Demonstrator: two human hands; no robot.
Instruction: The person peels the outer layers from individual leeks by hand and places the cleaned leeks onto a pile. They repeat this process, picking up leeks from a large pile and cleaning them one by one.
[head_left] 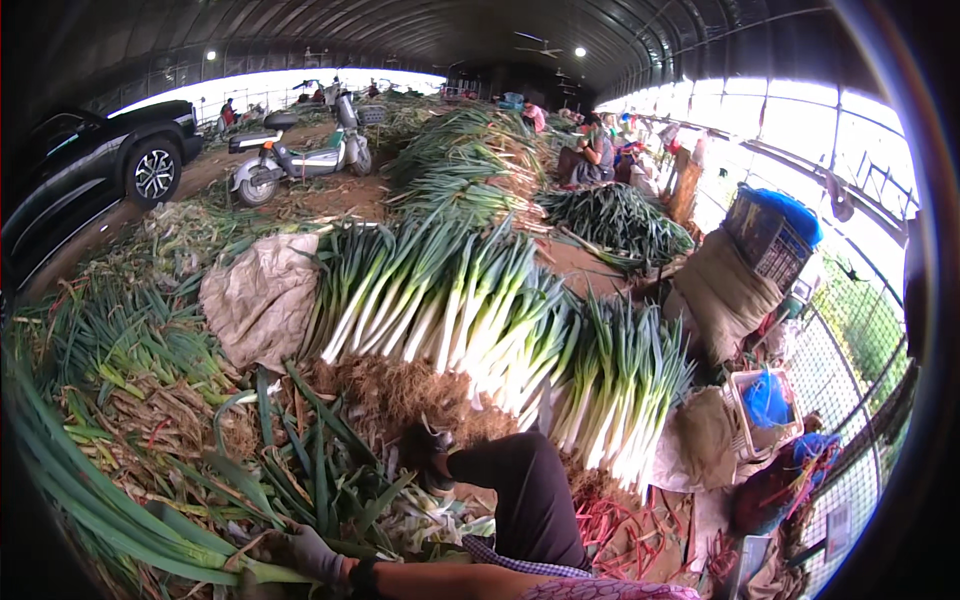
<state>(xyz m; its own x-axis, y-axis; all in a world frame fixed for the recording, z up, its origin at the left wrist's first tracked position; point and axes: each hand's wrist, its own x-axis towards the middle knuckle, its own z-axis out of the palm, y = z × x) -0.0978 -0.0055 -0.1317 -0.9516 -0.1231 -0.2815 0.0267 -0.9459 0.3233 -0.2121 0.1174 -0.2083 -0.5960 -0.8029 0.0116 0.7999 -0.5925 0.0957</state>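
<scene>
My right hand, in a grey glove with a dark band at the wrist, reaches across to the lower left. Its fingers close around the pale lower part of a leek, whose long green leaves sweep up to the left rim. The fingertips are partly hidden among stalks and brown debris. No part of my left hand can be made out. Beside the hand lies a heap of untrimmed leeks with withered outer leaves. In front of my foot, cleaned leeks with white stems lie in a row, roots toward me.
My bent leg is in the middle. A pale sack lies left of the row. At right are red ties, a basket with blue plastic and a stacked crate. A scooter, black car and seated person are farther back.
</scene>
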